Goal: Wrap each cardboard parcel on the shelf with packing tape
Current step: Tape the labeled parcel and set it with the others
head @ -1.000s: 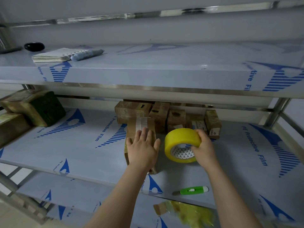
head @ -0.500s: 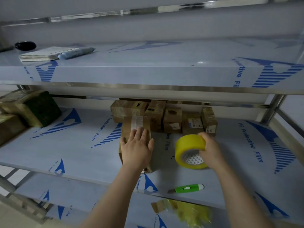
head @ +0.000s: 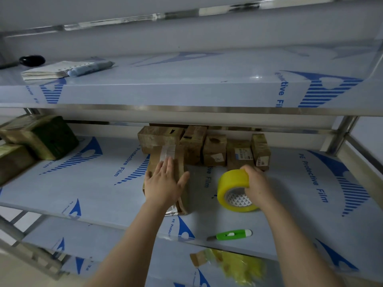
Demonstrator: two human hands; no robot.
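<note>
Head view.
- Middle shelf [head: 93, 183]: covered in blue-printed protective film; carries every item below unless noted.
- Parcel [head: 179, 160]: brown cardboard, lying lengthwise near the shelf's middle, with a pale tape strip running along its top.
- Left hand [head: 165, 183]: flat on the parcel's top, fingers straight and spread, pressing down.
- Tape roll [head: 232, 183]: yellow, standing on edge just right of the parcel, apart from it.
- Right hand [head: 257, 183]: fingers curled over the roll's top and side, gripping it.
- Parcel row [head: 214, 150]: several small cardboard boxes against the back, touching the parcel's far end.
- Cutter [head: 232, 235]: green, lying near the front edge.
- Wrapped blocks [head: 47, 137]: greenish, far left.
- Upper shelf [head: 186, 83]: holds a notebook [head: 53, 69], a pen [head: 91, 67] and a black object [head: 32, 60].
- Lower shelf: crumpled yellow scrap [head: 238, 266].
</note>
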